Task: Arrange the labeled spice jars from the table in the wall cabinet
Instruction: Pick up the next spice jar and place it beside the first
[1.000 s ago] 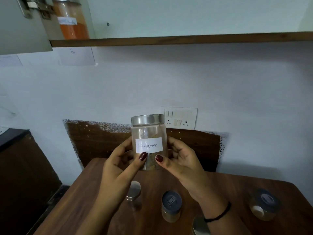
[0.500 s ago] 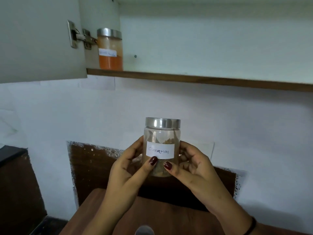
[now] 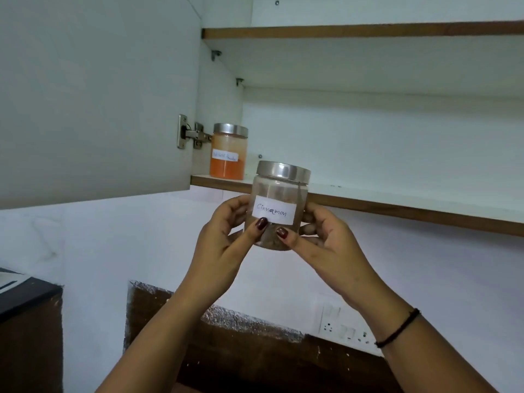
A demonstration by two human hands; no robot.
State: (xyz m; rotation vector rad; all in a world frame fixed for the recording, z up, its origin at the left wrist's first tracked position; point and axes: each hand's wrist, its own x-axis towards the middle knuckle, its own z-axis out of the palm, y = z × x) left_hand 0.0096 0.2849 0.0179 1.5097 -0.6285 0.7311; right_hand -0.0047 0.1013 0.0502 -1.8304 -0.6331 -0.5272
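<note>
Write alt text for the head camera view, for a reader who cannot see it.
The left hand and right hand together hold a clear, steel-lidded Cinnamon jar up in front of the open wall cabinet's lower shelf. An orange-powder jar stands at that shelf's left end, by the door hinge.

A white wall (image 3: 85, 251) runs across the back, under soft, even light. Up and to the left of the left hand (image 3: 224, 245) the wall cabinet's door (image 3: 85, 95) stands open, pale and plain, on a metal hinge (image 3: 192, 134). The inside is white, with two shelves edged in brown wood: the lower shelf (image 3: 397, 211) just behind the right hand (image 3: 331, 245), the upper shelf (image 3: 368, 31) well above it. Below the right hand a white switch plate (image 3: 340, 327) sits on the wall. Beneath both hands is a dark brown panel (image 3: 255, 355) with a ragged, silvery top edge. Far to the left, lower down, is a dark counter (image 3: 22, 290).
</note>
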